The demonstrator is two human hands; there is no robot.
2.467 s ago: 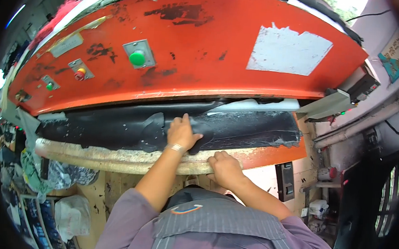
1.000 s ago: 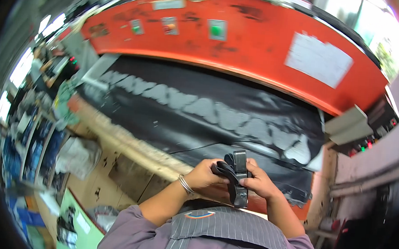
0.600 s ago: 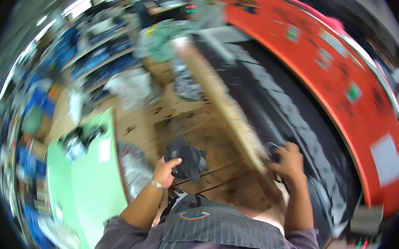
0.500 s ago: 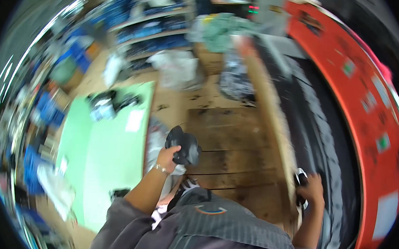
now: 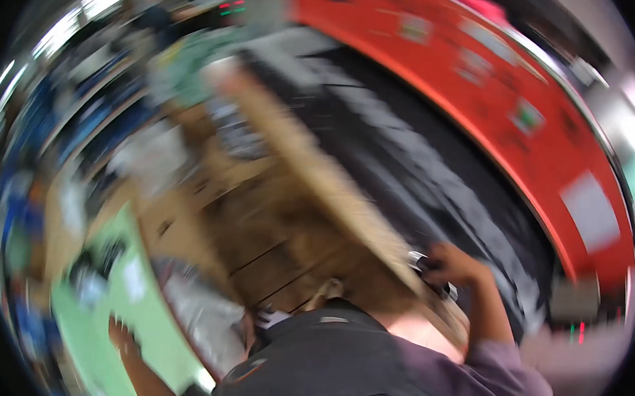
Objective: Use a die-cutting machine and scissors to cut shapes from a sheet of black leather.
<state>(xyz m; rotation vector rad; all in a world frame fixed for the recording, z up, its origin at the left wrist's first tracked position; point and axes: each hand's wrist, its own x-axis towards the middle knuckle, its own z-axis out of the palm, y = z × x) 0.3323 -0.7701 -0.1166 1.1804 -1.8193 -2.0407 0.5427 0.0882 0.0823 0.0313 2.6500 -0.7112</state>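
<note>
head view, blurred: the right hand [image 5: 454, 265] curls around a small dark tool [image 5: 424, 267] at the near end of the wooden board edge [image 5: 319, 176]. left of that edge lies open plank floor. the left hand [image 5: 122, 333] rests on the green sheet [image 5: 96, 308], far left of the edge; its fingers' state cannot be told.

Person seen from above, lower centre of frame: dull purple long-sleeved shirt under a dark grey striped apron or vest. Right hand [image 5: 456, 265] and left hand [image 5: 122, 333] bare; picture motion-blurred.
</note>
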